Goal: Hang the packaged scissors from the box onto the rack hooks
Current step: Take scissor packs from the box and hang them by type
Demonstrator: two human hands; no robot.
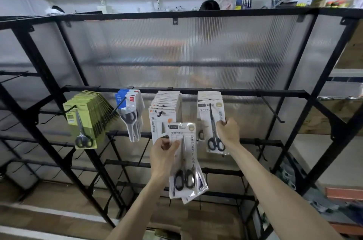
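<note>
My left hand (164, 156) grips a small stack of white scissor packs (186, 163) with black-handled scissors, held in front of the rack below the hooks. My right hand (228, 131) pinches the right edge of the front pack (213, 128) in a matching white bundle that hangs on a hook of the black rack rail (245, 92). To the left on the same rail hang another white bundle (163, 114), a blue-and-white bundle (130, 114) and a green bundle (86, 120). The box is barely visible at the bottom edge.
A bare hook (273, 110) juts from the rail right of my right hand. Lower rails (261, 142) carry more bare hooks. A ribbed translucent panel (186, 51) backs the rack. Shelves with goods run behind, and another person's head (209, 5) shows above the rack.
</note>
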